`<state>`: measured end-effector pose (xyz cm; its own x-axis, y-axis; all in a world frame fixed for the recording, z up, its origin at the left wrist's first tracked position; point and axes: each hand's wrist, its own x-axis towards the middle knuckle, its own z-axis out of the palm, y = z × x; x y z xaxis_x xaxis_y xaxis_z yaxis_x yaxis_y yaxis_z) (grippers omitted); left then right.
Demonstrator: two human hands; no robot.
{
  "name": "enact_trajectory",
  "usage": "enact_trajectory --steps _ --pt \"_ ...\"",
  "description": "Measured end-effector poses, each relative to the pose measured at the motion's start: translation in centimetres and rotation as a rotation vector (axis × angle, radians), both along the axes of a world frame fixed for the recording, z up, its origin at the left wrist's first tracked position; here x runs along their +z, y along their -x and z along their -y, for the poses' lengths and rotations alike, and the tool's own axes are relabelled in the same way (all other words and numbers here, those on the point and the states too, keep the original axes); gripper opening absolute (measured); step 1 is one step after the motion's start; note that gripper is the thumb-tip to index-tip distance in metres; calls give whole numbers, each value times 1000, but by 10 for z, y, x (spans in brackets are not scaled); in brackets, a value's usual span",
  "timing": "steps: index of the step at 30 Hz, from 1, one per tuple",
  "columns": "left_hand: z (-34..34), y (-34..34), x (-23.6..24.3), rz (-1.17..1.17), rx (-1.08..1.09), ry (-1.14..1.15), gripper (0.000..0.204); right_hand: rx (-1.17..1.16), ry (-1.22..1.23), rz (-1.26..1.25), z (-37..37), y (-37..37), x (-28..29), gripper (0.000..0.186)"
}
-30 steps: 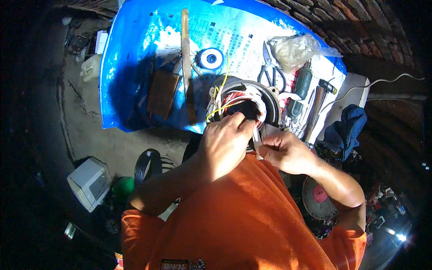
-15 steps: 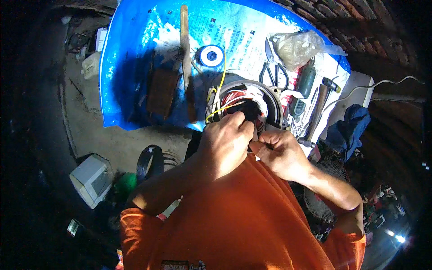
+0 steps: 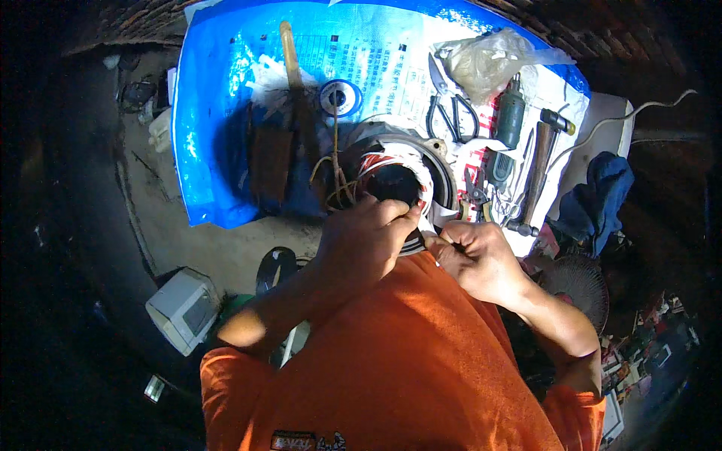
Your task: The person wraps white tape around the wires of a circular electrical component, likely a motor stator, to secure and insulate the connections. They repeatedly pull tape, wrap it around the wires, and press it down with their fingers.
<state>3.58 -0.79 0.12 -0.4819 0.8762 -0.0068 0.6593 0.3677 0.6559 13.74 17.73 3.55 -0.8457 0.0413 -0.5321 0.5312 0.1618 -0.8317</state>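
A round metal motor housing [image 3: 449,180] stands at the near edge of the sheet-covered table, a ring of red and white wrapped wire winding [image 3: 426,183] inside it. At the ring's near side, my left hand [image 3: 361,237] is closed, thumb and fingertips together against the winding; what they pinch is hidden. Just to its right, my right hand [image 3: 481,259] pinches a narrow white strip [image 3: 426,228] that runs up to the winding. Thin yellowish leads [image 3: 335,154] rise loosely from the housing's left side.
A blue-and-white sheet [image 3: 214,75] covers the table. Behind the housing lie a wooden stick [image 3: 290,64], a spool [image 3: 341,98] and scissors [image 3: 453,120]. To the right are a plastic bag [image 3: 485,66], a green power tool [image 3: 511,116], pliers [image 3: 475,195], a hammer [image 3: 538,177] and blue cloth [image 3: 598,192].
My view has shifted slightly. My left hand has moved a little left and down, uncovering more of the ring's opening. Both hands stay closed at its near side.
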Motion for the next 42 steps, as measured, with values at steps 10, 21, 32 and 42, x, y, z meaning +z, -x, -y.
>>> enact_trajectory --steps 10,21,32,42 --pt "-7 -1 0 -83 -146 1 11 -394 -48 -138 -1 -39 -20 15" --pt "-7 10 -3 -99 -172 2 3 56 -619 -585 -7 -31 -39 11" --pt "-12 20 -10 -180 -203 -186 10 329 144 -610 126 -71 25 17" --pt "-8 17 -19 -187 -231 -156 14 -756 836 -637 177 -66 25 31"
